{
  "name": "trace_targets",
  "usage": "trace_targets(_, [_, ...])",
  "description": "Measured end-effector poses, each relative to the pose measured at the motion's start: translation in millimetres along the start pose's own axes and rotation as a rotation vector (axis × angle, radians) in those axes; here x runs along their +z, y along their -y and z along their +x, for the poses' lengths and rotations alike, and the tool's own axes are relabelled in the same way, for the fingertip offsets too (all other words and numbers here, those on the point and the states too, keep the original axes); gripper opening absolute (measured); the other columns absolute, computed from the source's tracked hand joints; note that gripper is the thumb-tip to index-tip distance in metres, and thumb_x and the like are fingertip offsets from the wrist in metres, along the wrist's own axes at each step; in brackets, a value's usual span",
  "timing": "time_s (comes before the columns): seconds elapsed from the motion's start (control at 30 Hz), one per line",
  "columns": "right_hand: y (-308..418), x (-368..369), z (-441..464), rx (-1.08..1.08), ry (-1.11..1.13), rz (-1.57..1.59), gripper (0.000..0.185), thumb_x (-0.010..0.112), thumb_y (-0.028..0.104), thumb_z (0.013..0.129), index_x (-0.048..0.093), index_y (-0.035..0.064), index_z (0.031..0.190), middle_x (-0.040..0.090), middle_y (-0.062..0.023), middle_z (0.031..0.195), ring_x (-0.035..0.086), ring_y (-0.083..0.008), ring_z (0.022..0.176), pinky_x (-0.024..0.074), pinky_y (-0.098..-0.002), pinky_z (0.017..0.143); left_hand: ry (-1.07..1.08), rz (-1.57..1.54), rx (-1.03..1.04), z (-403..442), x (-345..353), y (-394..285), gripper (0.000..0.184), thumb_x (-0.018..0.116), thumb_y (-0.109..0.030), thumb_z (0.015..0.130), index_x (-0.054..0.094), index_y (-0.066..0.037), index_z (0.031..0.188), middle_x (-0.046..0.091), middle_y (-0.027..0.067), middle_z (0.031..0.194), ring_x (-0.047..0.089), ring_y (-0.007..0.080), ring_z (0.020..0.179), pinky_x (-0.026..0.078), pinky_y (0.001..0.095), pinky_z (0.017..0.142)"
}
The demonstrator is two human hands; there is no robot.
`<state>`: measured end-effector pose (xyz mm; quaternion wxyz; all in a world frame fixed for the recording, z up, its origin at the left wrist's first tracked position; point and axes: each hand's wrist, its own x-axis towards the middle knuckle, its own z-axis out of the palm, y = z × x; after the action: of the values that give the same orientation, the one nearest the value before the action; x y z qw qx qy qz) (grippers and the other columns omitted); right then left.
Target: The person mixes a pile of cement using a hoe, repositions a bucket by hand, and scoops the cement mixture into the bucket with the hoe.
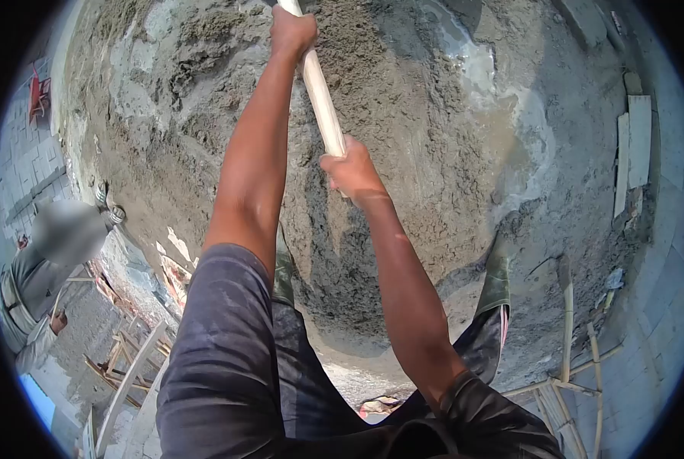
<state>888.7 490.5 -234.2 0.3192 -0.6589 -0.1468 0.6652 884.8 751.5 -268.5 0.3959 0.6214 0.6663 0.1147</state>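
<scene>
A pale wooden handle (323,103) slants from the top edge down to the middle of the view. My left hand (294,32) is wrapped round its upper part, near the top edge. Lower down, my right hand (352,168) grips the same handle close to its near end. The far end of the handle runs out of the frame, so whatever tool head it has is hidden. Beneath both hands lies wet grey-brown mortar (403,176), rough and lumpy. My boots stand in it, the right one (496,279) showing most.
A person (32,298) is at the left edge, near wooden sticks (124,359). A red wheelbarrow (38,96) stands at the far upper left. Boards (638,141) lie at the right. A puddle of grey water (521,138) sits right of the mortar. Bamboo poles (567,329) are at the lower right.
</scene>
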Motion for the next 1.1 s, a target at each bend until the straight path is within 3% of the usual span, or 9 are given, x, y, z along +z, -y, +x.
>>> trace_targets(0.13, [-97, 20, -81, 0.272, -0.009, 0.185, 0.028, 0.061, 0.01, 0.081, 0.053, -0.0052, 0.104, 0.056, -0.0059, 0.071, 0.054, -0.0133, 0.055, 0.0433, -0.0299, 0.045, 0.083, 0.203, -0.292, -106, 59, 98, 0.057, 0.059, -0.011, 0.079, 0.036, 0.003, 0.128, 0.058, 0.0341, 0.114, 0.058, 0.0456, 0.11, 0.045, 0.0465, 0.098])
trace_targets(0.27, [-184, 20, -251, 0.423, -0.059, -0.024, 0.034, 0.066, 0.015, 0.075, 0.055, -0.0038, 0.102, 0.061, -0.019, 0.075, 0.064, -0.0307, 0.069, 0.0489, -0.0405, 0.063, 0.182, -0.034, -0.402, -298, 56, 157, 0.058, 0.062, -0.014, 0.082, 0.034, 0.0, 0.131, 0.061, 0.0331, 0.105, 0.06, 0.0497, 0.099, 0.048, 0.0518, 0.085])
trace_targets(0.4, [-192, 25, -420, 0.561, -0.056, -0.297, 0.033, 0.067, 0.015, 0.071, 0.055, -0.0004, 0.098, 0.065, -0.0266, 0.084, 0.066, -0.042, 0.085, 0.0516, -0.0469, 0.072, 0.218, -0.099, -0.531, -475, 23, 149, 0.058, 0.065, -0.013, 0.082, 0.039, 0.0, 0.132, 0.056, 0.0262, 0.117, 0.056, 0.0394, 0.114, 0.044, 0.0442, 0.095])
trace_targets(0.57, [-174, 17, -292, 0.363, -0.135, -0.334, 0.033, 0.066, 0.012, 0.071, 0.055, -0.0017, 0.099, 0.064, -0.0273, 0.081, 0.067, -0.0421, 0.084, 0.0514, -0.0455, 0.071, 0.128, -0.401, -0.367, -346, 14, 115, 0.052, 0.063, -0.006, 0.084, 0.041, 0.002, 0.131, 0.059, 0.0197, 0.111, 0.06, 0.0282, 0.102, 0.046, 0.0379, 0.091])
trace_targets(0.67, [-76, 15, -70, -0.169, -0.265, -0.394, 0.039, 0.064, 0.013, 0.076, 0.052, -0.0024, 0.111, 0.065, -0.0287, 0.085, 0.065, -0.045, 0.08, 0.0513, -0.0468, 0.069, -0.317, -0.17, 0.314, -120, 2, 53, 0.062, 0.064, -0.01, 0.086, 0.032, 0.003, 0.138, 0.062, 0.0207, 0.099, 0.064, 0.029, 0.081, 0.053, 0.0387, 0.076])
trace_targets(0.73, [26, 15, 46, -0.361, -0.152, -0.085, 0.038, 0.065, 0.014, 0.078, 0.053, -0.0041, 0.109, 0.064, -0.0284, 0.088, 0.066, -0.0404, 0.085, 0.0505, -0.0449, 0.074, -0.318, -0.073, 0.239, -17, -21, -5, 0.075, 0.061, -0.026, 0.088, 0.022, 0.003, 0.145, 0.057, 0.0363, 0.116, 0.058, 0.0479, 0.108, 0.046, 0.0465, 0.094])
trace_targets(0.8, [84, 15, 142, -0.345, -0.132, -0.017, 0.034, 0.065, 0.015, 0.076, 0.058, -0.0076, 0.1, 0.066, -0.0278, 0.088, 0.067, -0.0382, 0.084, 0.0506, -0.0432, 0.073, -0.286, 0.039, 0.248, 44, -13, -17, 0.077, 0.059, -0.027, 0.089, 0.016, 0.004, 0.145, 0.057, 0.0364, 0.115, 0.058, 0.0487, 0.107, 0.046, 0.048, 0.095])
trace_targets(0.97, [27, -6, 80, -0.025, -0.132, 0.031, 0.032, 0.062, 0.008, 0.077, 0.058, -0.0115, 0.102, 0.064, -0.0174, 0.073, 0.064, -0.0235, 0.056, 0.0472, -0.0371, 0.049, 0.095, 0.348, -0.092, 7, 48, 21, 0.092, 0.06, -0.014, 0.079, 0.002, 0.003, 0.148, 0.058, 0.031, 0.119, 0.06, 0.042, 0.109, 0.048, 0.043, 0.096])
trace_targets(1.1, [-44, -22, -34, 0.091, -0.076, 0.247, 0.017, 0.057, 0.007, 0.082, 0.055, -0.0035, 0.095, 0.052, -0.0013, 0.066, 0.048, -0.0096, 0.051, 0.0399, -0.0302, 0.044, 0.205, 0.089, -0.275, -81, 79, 44, 0.052, 0.061, -0.007, 0.079, 0.037, 0.009, 0.122, 0.062, 0.0306, 0.107, 0.066, 0.0411, 0.097, 0.055, 0.0429, 0.084])
